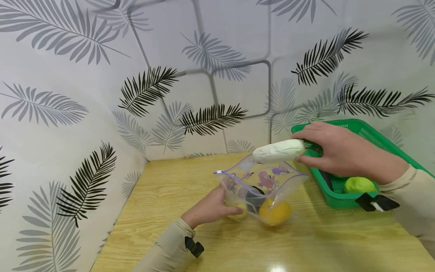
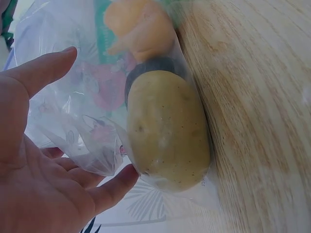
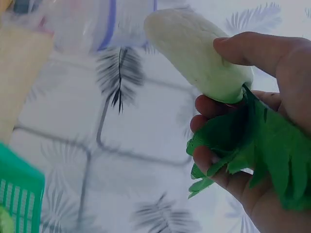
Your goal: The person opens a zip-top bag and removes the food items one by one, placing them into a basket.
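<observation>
My right hand (image 1: 340,149) grips a white radish (image 1: 278,151) near its green leaves (image 3: 279,155), holding it level over the mouth of a clear zip bag (image 1: 292,181). The bag has a purple zip edge and pink and purple printed figures, and its mouth gapes. Inside lie a potato (image 2: 167,131), a dark rounded thing (image 1: 255,198) and an orange-yellow thing (image 1: 276,212). My left hand (image 1: 211,206) touches the bag's left side beside the potato. In the left wrist view its thumb is spread away from the fingers, and some fingertips are behind the plastic.
A green plastic basket (image 1: 343,201) stands on the right under my right forearm, with a yellow-green item (image 1: 360,185) and a dark one inside. The wooden table (image 1: 170,189) meets a leaf-patterned wall covering (image 1: 238,45) at the back and left.
</observation>
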### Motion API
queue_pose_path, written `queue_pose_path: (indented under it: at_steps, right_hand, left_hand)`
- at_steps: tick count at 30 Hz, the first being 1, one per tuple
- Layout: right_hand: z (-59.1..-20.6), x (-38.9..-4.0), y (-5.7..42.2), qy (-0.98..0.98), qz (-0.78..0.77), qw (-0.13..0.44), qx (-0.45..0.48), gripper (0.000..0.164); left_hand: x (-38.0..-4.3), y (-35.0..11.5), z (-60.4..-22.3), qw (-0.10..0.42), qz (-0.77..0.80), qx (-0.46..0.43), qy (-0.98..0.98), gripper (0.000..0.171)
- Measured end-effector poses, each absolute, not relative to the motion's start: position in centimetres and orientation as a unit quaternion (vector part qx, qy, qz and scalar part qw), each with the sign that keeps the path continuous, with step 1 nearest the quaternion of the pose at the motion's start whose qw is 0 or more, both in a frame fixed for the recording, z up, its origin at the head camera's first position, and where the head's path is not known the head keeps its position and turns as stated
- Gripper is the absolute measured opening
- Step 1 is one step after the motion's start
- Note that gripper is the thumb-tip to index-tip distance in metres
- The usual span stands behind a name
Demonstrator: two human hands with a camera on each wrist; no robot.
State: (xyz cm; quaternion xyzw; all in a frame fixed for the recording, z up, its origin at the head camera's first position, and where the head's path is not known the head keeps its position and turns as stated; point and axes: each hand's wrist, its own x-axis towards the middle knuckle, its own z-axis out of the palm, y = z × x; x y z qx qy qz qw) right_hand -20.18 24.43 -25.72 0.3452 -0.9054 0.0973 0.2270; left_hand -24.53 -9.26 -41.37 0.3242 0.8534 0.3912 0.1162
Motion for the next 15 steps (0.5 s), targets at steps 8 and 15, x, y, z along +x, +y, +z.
queue_pose_path:
  at_steps: [8, 15]
  right_hand:
    - [-27.3, -20.2, 32.3, -0.920, 0.092, 0.272, 0.266, 0.043]
    - [-30.1, -22.0, 36.7, -0.981, 0.000, 0.141, 0.132, 0.056]
  left_hand:
    - [-24.5, -9.1, -41.4, 0.111, 0.375, 0.325, 0.861, 0.096]
    - [-24.5, -9.0, -41.4, 0.105, 0.377, 0.320, 0.863, 0.096]
